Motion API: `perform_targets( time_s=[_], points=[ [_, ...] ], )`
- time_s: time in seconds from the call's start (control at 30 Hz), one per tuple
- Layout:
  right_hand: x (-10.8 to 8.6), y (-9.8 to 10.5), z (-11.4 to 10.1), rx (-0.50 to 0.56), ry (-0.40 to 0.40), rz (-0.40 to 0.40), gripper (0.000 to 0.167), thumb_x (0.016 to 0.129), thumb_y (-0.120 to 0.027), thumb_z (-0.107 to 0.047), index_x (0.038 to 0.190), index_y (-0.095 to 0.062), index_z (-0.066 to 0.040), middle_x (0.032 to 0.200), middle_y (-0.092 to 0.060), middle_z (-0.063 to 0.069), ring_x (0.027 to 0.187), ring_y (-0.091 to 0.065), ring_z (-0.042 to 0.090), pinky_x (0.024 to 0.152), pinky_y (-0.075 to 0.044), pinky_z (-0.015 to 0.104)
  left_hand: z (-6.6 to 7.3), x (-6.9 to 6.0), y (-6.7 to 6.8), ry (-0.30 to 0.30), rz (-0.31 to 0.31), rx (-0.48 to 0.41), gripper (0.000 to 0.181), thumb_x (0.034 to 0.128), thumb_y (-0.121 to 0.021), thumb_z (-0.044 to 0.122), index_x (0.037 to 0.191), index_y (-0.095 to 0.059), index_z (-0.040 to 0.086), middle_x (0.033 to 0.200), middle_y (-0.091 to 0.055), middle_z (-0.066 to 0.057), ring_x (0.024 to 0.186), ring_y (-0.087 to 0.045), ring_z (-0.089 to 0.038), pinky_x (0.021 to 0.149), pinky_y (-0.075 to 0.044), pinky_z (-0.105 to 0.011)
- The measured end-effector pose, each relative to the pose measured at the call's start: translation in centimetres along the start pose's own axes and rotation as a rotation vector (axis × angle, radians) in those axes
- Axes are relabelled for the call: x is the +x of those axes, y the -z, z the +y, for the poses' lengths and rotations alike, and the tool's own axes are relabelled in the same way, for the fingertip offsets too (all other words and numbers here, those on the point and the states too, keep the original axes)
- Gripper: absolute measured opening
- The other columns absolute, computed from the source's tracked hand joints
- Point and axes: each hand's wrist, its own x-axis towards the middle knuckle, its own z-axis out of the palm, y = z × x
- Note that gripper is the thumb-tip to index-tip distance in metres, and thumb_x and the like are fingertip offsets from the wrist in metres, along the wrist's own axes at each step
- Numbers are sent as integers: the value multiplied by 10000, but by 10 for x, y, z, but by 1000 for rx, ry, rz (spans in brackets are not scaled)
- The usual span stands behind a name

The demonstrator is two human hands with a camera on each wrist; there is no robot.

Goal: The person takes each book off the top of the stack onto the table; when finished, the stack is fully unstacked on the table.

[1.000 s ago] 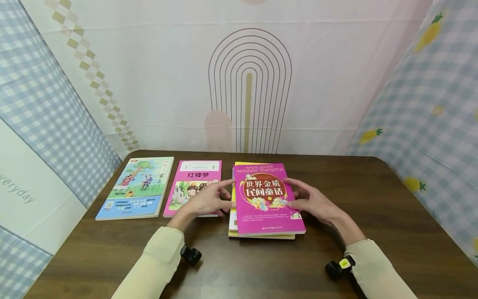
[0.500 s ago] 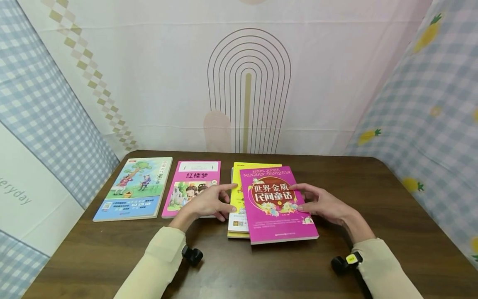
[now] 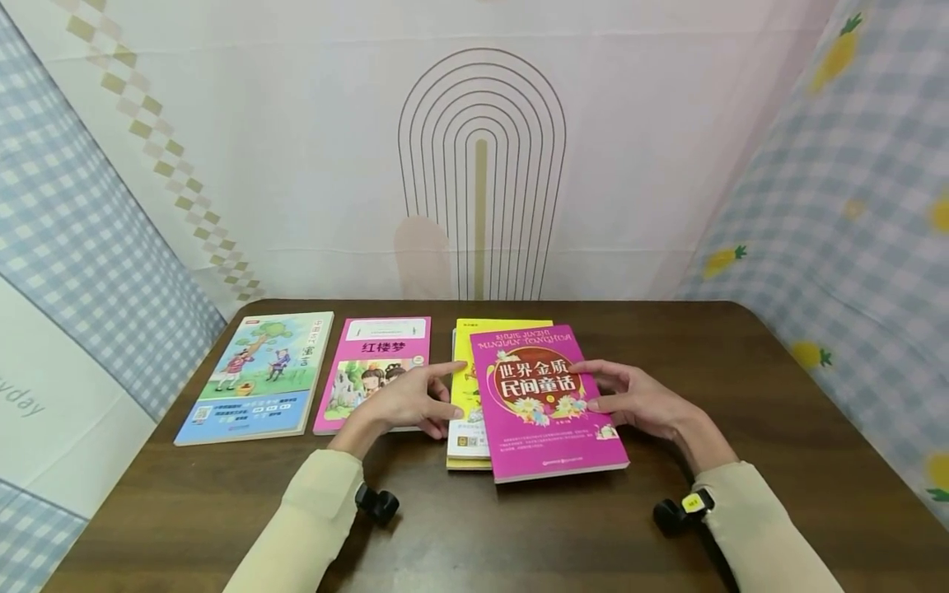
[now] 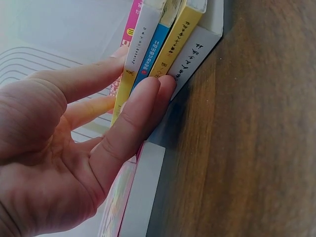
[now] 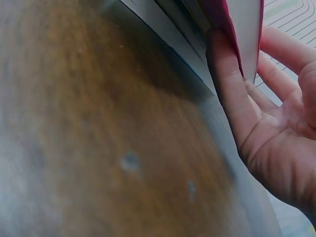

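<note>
A magenta book [image 3: 552, 441] lies askew on top of a small stack and juts out to the right and front. My right hand [image 3: 652, 408] pinches its right edge; in the right wrist view, one finger goes under the cover of the magenta book [image 5: 246, 29]. Beneath it a yellow book [image 3: 469, 436] shows along the left side. My left hand [image 3: 406, 399] touches the stack's left side. Up close in the left wrist view, fingertips of the left hand [image 4: 59, 158] rest against several spines, among them a yellow spine [image 4: 173, 44].
A pink book [image 3: 389, 333] lies left of the stack, partly behind the left hand. Farther left is a blue and pale green book [image 3: 255, 371]. All lie on a dark wooden table [image 3: 474, 543], with a patterned curtain [image 3: 334, 181] behind its back edge.
The magenta book has slid right and toward the front with the right hand, uncovering more of the yellow book. The left hand has stayed by the stack. The view has shifted slightly.
</note>
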Motion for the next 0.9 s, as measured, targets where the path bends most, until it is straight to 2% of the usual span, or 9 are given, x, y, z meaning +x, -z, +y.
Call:
perform_targets(
  time_s=[0.4,0.9],
  points=[
    [-5,1,-8,-15,14,25,685,1001,-729,-124,1619,-435,-149,1629,-331,291,1196,-701,318,947,-625,522,0,-1,-1,-3,-23,17,815,967,-775,106,1663,-357,175,963,-593,-148,664,-703,-217,632,-653,-365],
    [-18,8,-23,-39,52,124,689,997,-733,-131,1619,-441,-173,1552,-418,286,1146,-722,297,923,-637,504,0,-1,-1,3,-31,4,823,971,-769,101,1670,-340,172,971,-589,-147,670,-702,-218,650,-657,-366]
  ],
)
